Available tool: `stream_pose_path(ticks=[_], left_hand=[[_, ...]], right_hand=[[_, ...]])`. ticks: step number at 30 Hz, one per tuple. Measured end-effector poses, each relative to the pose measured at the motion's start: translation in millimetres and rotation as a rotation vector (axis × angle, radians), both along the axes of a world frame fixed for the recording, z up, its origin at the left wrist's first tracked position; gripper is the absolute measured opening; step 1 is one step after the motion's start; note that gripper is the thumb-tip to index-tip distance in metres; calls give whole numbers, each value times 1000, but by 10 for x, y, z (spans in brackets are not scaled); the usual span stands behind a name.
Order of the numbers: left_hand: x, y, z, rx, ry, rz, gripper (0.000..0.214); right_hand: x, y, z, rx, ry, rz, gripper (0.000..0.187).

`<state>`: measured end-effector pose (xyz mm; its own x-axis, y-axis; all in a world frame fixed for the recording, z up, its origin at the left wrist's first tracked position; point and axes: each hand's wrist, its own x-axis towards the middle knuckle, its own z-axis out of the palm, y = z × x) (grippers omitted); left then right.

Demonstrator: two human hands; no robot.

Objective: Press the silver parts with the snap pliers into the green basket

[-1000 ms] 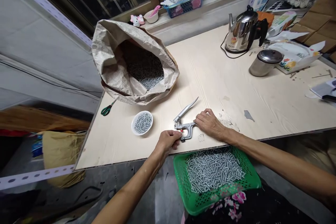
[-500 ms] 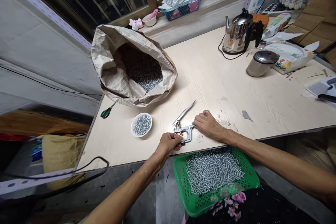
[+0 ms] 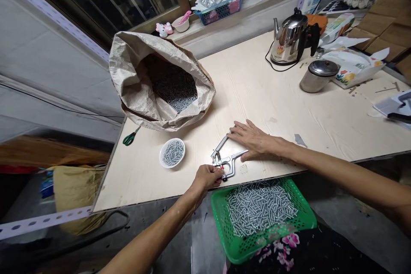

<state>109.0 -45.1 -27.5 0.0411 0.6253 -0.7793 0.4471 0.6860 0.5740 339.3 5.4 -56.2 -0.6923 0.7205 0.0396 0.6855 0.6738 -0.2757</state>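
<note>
1. Your left hand is pinching its fingers shut at the head of the silver metal hand press, which is lying near the front edge of the pale wooden bench. Whether a small part is sitting between those fingers is too small to tell.
2. Your right hand is lying flat and spread over the press's upper handle, gripping nothing.
3. As I judge it, you are risking a nipped fingertip if that handle goes down while the left fingers are sitting at the head. The press is unclamped, so a sideways push could skid it off the edge.
4. The round white dish, left of the press, is holding small silver screws.
5. The open woven sack behind it is holding a deep heap of them.
6. The green plastic basket, below the bench edge, is carrying a layer of silver pieces.
</note>
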Motion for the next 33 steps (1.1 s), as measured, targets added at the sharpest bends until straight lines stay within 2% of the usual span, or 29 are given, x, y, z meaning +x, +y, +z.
stream_pose_path(ticks=[3,6,14,15,17,20,21,24,26,30,33], left_hand=[[14,-9,19,11,8,-12,32],[37,-19,49,22,28,-9,33],[19,-31,50,-15,127,-40,30],[3,-55,59,9,175,-87,30],[-10,-121,93,175,311,-223,27],[67,-192,125,684,524,-395,15],[120,-184,115,761,548,-458,20],[293,-47,43,818,531,-668,53],[361,82,-3,803,486,-779,62],[355,217,-33,787,465,-906,62],[326,188,-35,787,495,-912,46]], right_hand=[[7,132,1,12,-7,32,93],[-8,185,-26,54,1,50,85],[-46,105,41,45,-45,9,66],[-49,77,65,48,-37,2,62],[-64,10,106,61,-7,-13,55],[-117,-86,103,48,49,-52,47],[-140,-108,76,41,69,-67,46],[-197,-143,-56,61,138,-104,45],[-204,-157,-148,70,208,-139,44],[-161,-207,-245,20,246,-138,48],[-159,-249,-269,51,256,-135,41]])
